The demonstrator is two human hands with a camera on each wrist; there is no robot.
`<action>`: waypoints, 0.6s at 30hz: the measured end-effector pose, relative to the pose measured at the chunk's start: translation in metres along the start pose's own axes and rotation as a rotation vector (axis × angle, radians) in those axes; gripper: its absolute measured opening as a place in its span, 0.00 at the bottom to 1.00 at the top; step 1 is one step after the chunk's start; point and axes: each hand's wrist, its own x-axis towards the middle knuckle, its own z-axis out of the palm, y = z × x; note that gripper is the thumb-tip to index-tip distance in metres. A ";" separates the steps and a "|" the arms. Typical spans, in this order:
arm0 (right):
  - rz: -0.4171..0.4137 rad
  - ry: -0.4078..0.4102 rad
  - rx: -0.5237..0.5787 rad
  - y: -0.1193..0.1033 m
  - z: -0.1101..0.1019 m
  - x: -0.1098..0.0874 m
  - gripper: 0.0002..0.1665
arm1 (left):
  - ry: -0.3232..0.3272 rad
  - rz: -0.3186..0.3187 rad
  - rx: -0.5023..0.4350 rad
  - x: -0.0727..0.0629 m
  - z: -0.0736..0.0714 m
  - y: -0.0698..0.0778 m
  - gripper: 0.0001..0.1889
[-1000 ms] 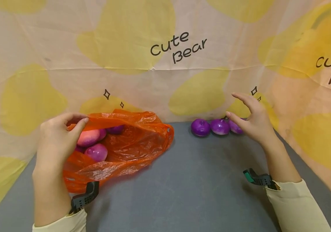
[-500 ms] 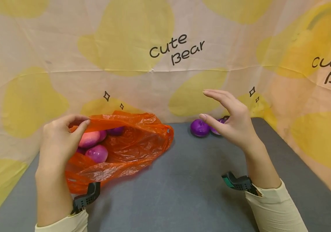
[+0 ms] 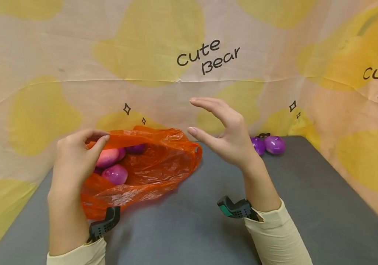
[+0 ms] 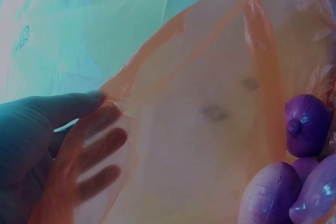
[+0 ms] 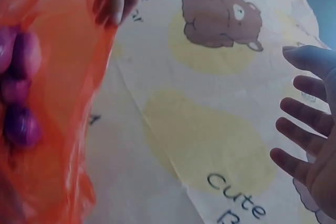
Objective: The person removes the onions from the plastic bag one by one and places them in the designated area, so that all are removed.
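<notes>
An orange plastic bag (image 3: 162, 169) lies on the table with its mouth spread. My left hand (image 3: 73, 162) pinches the upper edge of that mouth; in the left wrist view, fingers (image 4: 105, 148) show through the film. Several purple onions (image 3: 116, 174) sit inside the bag toward its left side. Just right of the bag, my right hand (image 3: 226, 134) is raised with thumb and fingers spread apart, holding nothing. In the right wrist view this hand (image 5: 315, 124) appears at the right edge. Beyond the right wrist, two purple onions (image 3: 275, 145) show on the table, one partly hidden.
A grey table (image 3: 182, 228) carries everything. A pale cloth backdrop (image 3: 162, 48) with yellow patches and lettering stands close behind the bag and onions. More of the cloth rises along the right side. A small dark object (image 3: 263, 135) sits behind the loose onions.
My right hand has moved left from over the loose onions toward the bag, staying spread and without an onion. The left hand keeps its pinch on the bag's edge.
</notes>
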 end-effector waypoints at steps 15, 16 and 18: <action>0.088 0.059 0.341 -0.013 0.055 0.014 0.30 | -0.013 -0.017 -0.021 -0.003 -0.001 0.000 0.12; 0.094 0.052 0.377 -0.010 0.059 0.013 0.30 | -0.014 -0.022 -0.025 -0.003 -0.002 0.000 0.12; 0.108 0.029 0.432 -0.005 0.065 0.011 0.30 | -0.010 -0.029 -0.021 -0.002 -0.003 -0.001 0.12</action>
